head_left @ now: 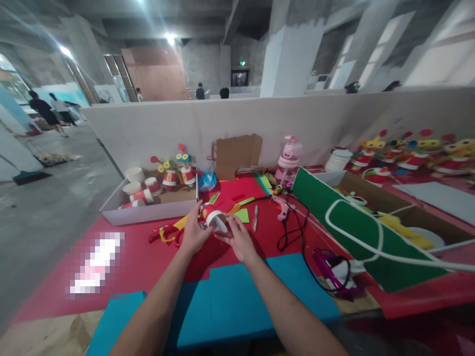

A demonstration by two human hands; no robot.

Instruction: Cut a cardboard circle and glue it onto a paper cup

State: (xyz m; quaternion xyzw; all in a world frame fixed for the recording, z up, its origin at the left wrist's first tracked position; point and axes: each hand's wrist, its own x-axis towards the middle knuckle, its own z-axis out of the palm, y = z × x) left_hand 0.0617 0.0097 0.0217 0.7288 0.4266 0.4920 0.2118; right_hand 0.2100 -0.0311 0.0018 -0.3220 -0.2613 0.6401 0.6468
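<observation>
A paper cup [214,217] wrapped in red paper lies tilted between my two hands above the red table cover. My left hand [193,232] grips it from the left, fingers curled around its base. On the other side, my right hand [239,241] touches the cup's white rim with its fingertips. Red, green and yellow paper scraps [237,203] lie just behind the cup. A pair of red-handled scissors [163,234] rests to the left of my left hand.
A white box [148,211] with finished cup figures stands at the back left. A pink bottle [288,160], a glue gun [282,207] with black cable, a marker [255,218], a green-sided carton [356,232] and blue foam sheets [237,296] surround me. People walk far behind the partition.
</observation>
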